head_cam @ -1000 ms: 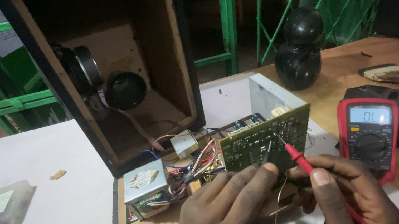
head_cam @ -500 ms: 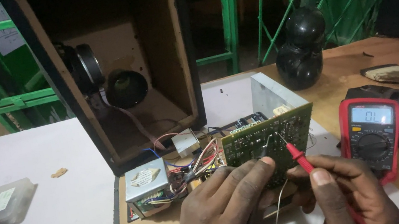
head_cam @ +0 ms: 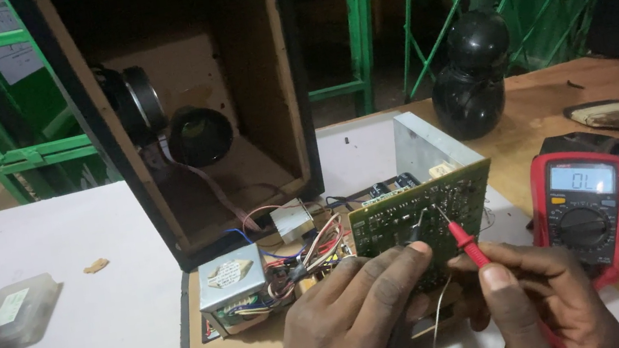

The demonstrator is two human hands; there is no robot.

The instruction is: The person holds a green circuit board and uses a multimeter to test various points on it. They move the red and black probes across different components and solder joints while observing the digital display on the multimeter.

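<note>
The flat green circuit board [head_cam: 423, 214] has tilted slightly; hands grip slim probes, right [head_cam: 540, 295] red [head_cam: 465, 240], left [head_cam: 358, 323] dark.

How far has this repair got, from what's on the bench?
Done: the speaker box stands open, and the green circuit board is out, wires attached. In hand: the left hand steadies the board with a black probe, and the right hand presses a red probe on it. The meter is on. Left: everything remains unassembled.

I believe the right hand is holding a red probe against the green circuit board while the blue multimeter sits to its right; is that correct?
Not quite: the multimeter is red, not blue, as the head view shows. The rest holds: the right hand holds the red probe against the green circuit board, with the multimeter to its right.
</note>
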